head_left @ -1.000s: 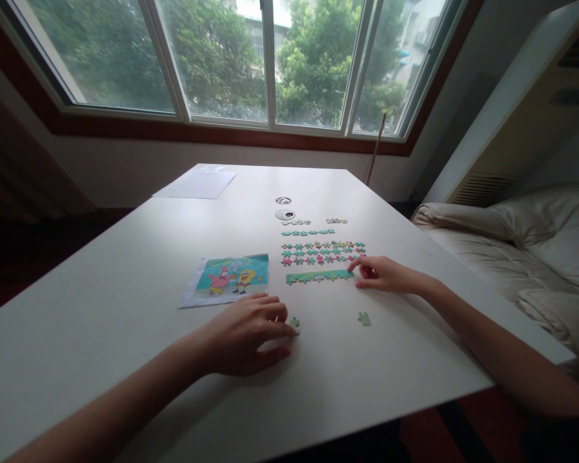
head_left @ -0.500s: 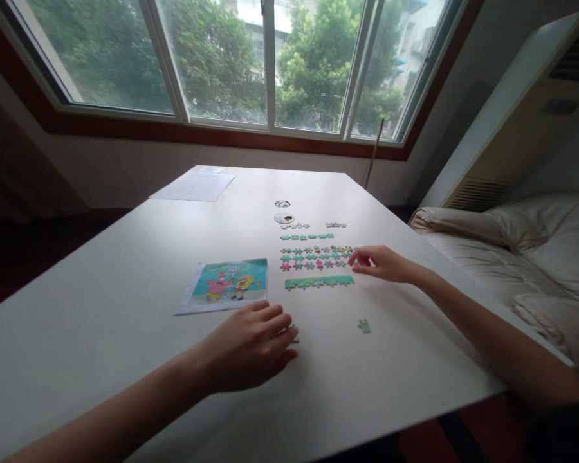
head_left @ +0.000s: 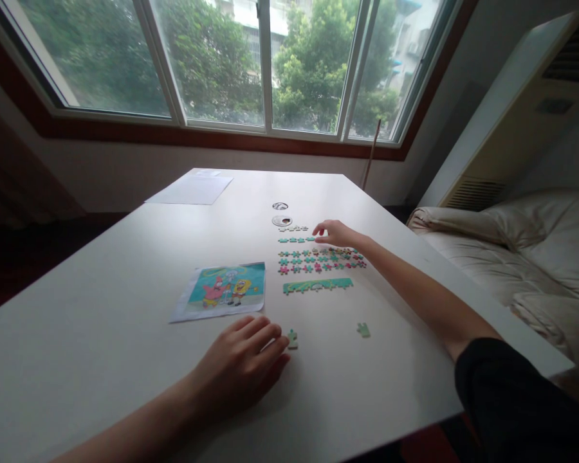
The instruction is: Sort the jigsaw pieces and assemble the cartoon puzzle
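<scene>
My left hand [head_left: 246,360] rests on the table with loosely bent fingers, its thumb apart from them. Just off its fingertips lies a green jigsaw piece [head_left: 293,339]; whether they touch it I cannot tell. Farther away, my right hand [head_left: 336,234] reaches over the right end of a row of teal pieces [head_left: 292,240], thumb and index finger slightly apart, no piece visible between them. Nearer me are several rows of loose jigsaw pieces [head_left: 309,260], then a joined puzzle strip [head_left: 318,285]. Another green piece [head_left: 363,330] lies alone on the right.
A printed cartoon picture [head_left: 226,286] lies left of the pieces. Two round items, one a pale disc [head_left: 282,220], sit beyond the rows. White paper [head_left: 193,190] is at the table's far left corner. A padded sofa [head_left: 502,244] stands on the right.
My right hand has moved away from me and leftward, from the right end of the colourful rows to the teal row. My left hand has shifted slightly, showing more of the green piece.
</scene>
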{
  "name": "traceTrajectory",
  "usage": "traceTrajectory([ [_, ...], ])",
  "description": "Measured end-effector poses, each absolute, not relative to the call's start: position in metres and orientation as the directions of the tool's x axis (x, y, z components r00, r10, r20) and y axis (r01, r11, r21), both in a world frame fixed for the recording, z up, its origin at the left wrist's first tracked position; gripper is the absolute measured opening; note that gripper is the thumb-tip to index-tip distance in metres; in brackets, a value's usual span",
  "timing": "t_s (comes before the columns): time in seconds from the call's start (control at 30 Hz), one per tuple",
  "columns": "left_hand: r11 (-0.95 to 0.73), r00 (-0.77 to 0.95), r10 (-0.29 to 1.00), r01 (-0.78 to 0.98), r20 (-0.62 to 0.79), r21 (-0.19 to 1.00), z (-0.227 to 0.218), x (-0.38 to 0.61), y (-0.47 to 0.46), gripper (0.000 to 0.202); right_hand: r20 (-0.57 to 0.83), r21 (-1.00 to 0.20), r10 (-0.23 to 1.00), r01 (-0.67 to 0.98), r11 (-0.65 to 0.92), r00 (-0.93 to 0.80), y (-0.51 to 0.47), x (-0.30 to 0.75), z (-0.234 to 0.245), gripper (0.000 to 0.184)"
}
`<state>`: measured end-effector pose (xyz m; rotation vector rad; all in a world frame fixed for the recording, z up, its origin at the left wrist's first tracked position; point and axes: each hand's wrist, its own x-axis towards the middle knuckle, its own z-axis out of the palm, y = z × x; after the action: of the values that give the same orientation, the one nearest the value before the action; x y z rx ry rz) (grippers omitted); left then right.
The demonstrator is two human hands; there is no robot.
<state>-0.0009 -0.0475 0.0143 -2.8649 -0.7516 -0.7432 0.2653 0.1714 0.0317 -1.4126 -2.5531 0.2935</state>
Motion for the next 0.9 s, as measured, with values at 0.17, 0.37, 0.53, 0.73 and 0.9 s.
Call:
traceTrajectory([
  [0.17,-0.895,0.774,0.413,0.442,0.48,0.059,0.014,0.012,-0.057,0.016,-0.033,-0.263,0.856,0.831,0.49,-0.515,0.193,0.252,0.033,0.024],
  [0.37,-0.91,0.806,0.373,0.415,0.459,0.012,0.014,0.022,-0.062,0.016,-0.15,-0.305,0.846,0.838,0.453,-0.512,0.205,0.25,0.037,0.02],
  [0.53,-0.938,0.884,0.293,0.34,0.364,-0.07,0.013,0.041,-0.065,0.021,0.02,-0.337,0.842,0.79,0.513,-0.538,0.191,0.249,0.035,0.015],
  [0.73,-0.938,0.906,0.346,0.331,0.243,0.1,0.01,0.082,-0.065,0.016,0.286,-0.495,0.802,0.636,0.592,-0.524,0.136,0.274,0.038,0.02],
  [0.9,-0.916,0.876,0.401,0.385,0.268,0.115,0.007,0.101,-0.064,0.026,0.128,-0.79,0.856,0.47,0.394,-0.502,0.075,0.309,0.033,0.031],
])
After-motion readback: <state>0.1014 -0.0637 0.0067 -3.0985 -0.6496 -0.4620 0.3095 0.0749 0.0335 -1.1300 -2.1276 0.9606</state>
